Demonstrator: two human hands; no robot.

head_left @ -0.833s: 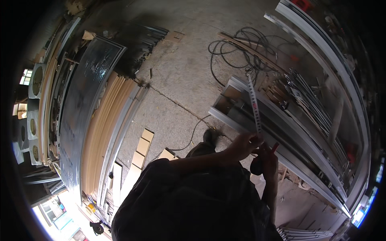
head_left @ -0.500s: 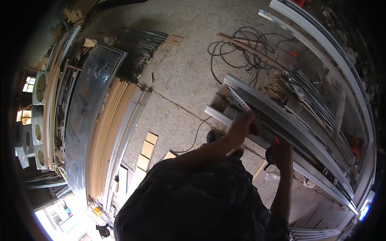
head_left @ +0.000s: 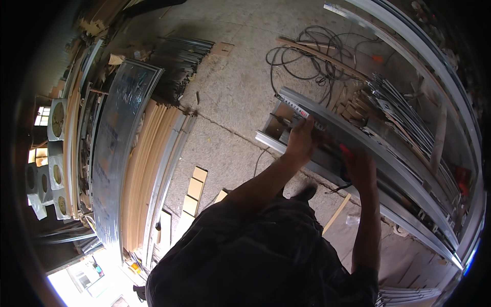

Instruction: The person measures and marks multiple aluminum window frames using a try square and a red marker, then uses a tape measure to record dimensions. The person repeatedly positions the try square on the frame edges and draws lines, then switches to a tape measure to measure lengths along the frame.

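Observation:
A white tape measure blade (head_left: 291, 106) with a red mark lies along the far end of a long grey metal channel (head_left: 353, 134). My left hand (head_left: 302, 140) is closed on this blade, pressing it to the metal. To its right, my right hand (head_left: 361, 170) is closed round a dark object with a red part (head_left: 344, 149) sticking out past the fingers. Its kind is hard to tell, as the hand covers most of it. A brown board-like piece (head_left: 279, 118) shows inside the channel's near end.
Coiled black cable (head_left: 319, 56) lies on the concrete beyond the channel. Thin metal strips (head_left: 404, 117) are piled at right, under long pale profiles (head_left: 409, 48). Stacked brown boards (head_left: 140, 179) and a film-wrapped panel (head_left: 117, 138) stand at left. Small wooden blocks (head_left: 195, 189) lie on the floor.
My left hand has moved up and slightly left along the channel, with less blade showing beyond it. My right hand has risen with the dark object, its red part now farther up and left.

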